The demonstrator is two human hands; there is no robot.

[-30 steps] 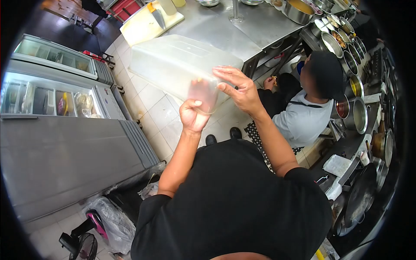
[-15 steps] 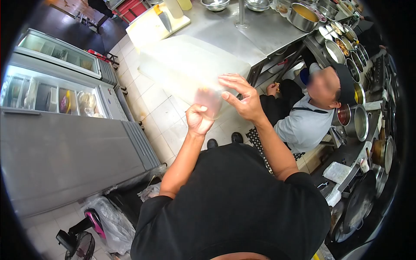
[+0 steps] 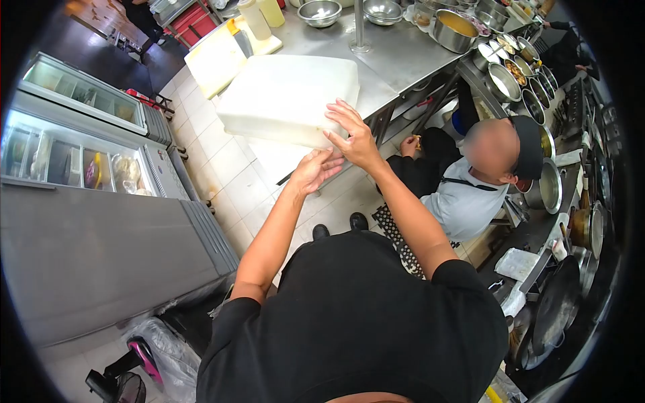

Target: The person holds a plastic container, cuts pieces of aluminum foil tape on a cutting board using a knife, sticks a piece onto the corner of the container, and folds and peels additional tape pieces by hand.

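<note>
A frosted white plastic tub (image 3: 285,94) sits at the near left end of the steel worktop (image 3: 386,64), with a smooth broad face upward. My right hand (image 3: 354,140) is open, thumb and fingers spread against the tub's near right corner. Just below that corner is my left hand (image 3: 314,172), palm turned up and fingers stretched out. Its fingertips are close to the tub's lower edge and to my right hand; whether they touch the tub I cannot tell.
A cutting board (image 3: 215,62) with a knife (image 3: 242,41) lies behind the tub. A co-worker (image 3: 467,191) sits close on my right, beside pots and a steel pot of yellow liquid (image 3: 455,32). Chest freezers (image 3: 101,248) stand on the left.
The tub, blurred and held in front of me before, has come down onto the worktop's end. My left hand has let go of it and opened; my right hand has moved slightly left.
</note>
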